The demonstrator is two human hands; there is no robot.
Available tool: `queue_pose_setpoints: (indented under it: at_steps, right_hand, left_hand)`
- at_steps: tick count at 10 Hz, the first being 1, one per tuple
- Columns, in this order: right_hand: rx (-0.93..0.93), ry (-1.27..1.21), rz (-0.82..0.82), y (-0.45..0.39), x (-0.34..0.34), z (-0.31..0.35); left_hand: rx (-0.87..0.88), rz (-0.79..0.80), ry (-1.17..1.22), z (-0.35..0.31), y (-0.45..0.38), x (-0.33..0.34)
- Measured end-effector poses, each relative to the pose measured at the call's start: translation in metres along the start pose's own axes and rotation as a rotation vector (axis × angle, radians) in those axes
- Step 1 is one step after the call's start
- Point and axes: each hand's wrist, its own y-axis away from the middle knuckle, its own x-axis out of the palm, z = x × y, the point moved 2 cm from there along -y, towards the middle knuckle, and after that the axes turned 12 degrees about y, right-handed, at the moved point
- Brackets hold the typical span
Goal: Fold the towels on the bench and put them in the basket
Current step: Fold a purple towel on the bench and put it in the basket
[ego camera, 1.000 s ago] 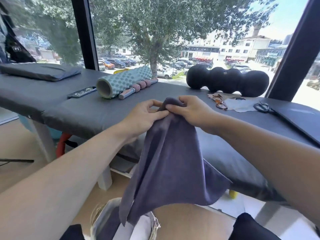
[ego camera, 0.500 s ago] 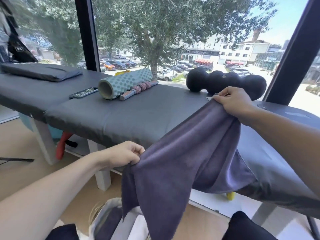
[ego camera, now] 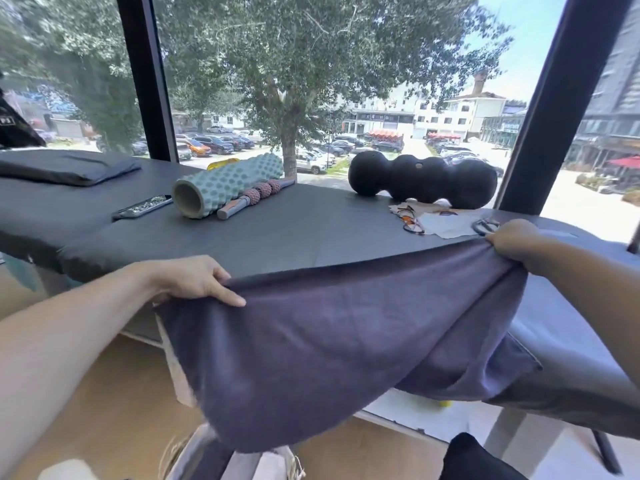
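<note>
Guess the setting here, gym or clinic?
Probably a physio or massage room: a padded treatment bench by a big window, carrying a knobbed foam roller, a massage stick and a black peanut roller.

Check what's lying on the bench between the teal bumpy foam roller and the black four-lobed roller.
Head view: between teal bumpy foam roller and black four-lobed roller, only a ridged massage stick; then bare dark bench.

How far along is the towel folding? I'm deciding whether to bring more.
Done: fabric already shows in the basket below, though whether it is folded towels is unclear. In hand: the left hand and right hand hold the purple towel stretched out, unfolded. Left: folding it and putting it in the basket.
</note>
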Motion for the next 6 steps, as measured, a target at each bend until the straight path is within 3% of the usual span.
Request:
queue_pose_setpoints:
  at_steps: [2, 4, 5, 6]
  right_hand:
    - [0.073, 0.1, -0.016, -0.006, 0.0, -0.007]
    - [0.068, 0.112, -0.241, -0.032, 0.014, -0.015]
    - [-0.035, 0.181, -0.441, -0.019, 0.009, -0.007]
    - [-0.037, 0.289, -0.409, -0.022, 0.014, -0.012]
  left_hand:
    - [0.246, -0.513, -0.386, -0.031, -0.054, -0.051]
    - [0.265, -0.877, -0.59, -0.052, -0.102, -0.05]
    - [0.306, -1.003, -0.606, -0.061, -0.118, -0.046]
    - [0.336, -1.023, -0.538, -0.069, -0.137, -0.044]
